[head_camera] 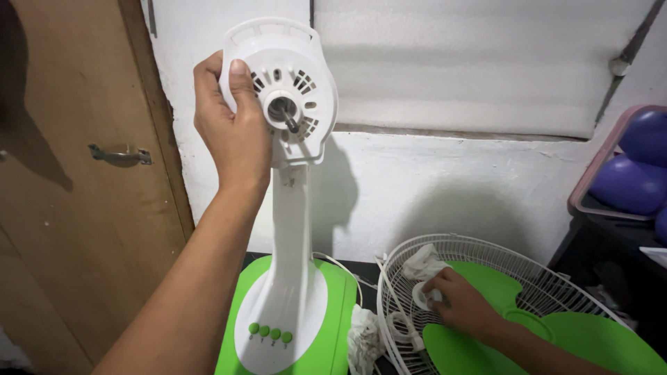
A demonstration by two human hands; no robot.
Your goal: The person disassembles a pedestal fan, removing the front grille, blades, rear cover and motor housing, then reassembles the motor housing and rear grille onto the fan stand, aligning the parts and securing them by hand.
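- The left hand (pixel 233 132) wraps around the side of the white motor housing (pixel 288 83) at the top of a stripped-down fan, thumb pressed on its front face just beside the bare metal shaft (pixel 286 114); the grip is closed firmly on the housing.
- The housing sits atop a slim white neck (pixel 290 236) that rises from a green and white base (pixel 333 312) with a row of green buttons (pixel 269 334).
- The right hand (pixel 462 302) rests inside the white wire grille (pixel 549 278), fingers pinched on a small white round part (pixel 422 295); green blades (pixel 590 340) lie in the grille under it.
- A white cloth (pixel 363 340) lies between base and grille.
- The housing looks like rigid, light plastic, smooth enough to slip; its vented face seems brittle, so the solid rim is the safer hold, clear of the shaft.
- A wooden door (pixel 76 208) stands at the left; purple balls (pixel 636 170) sit at the right.
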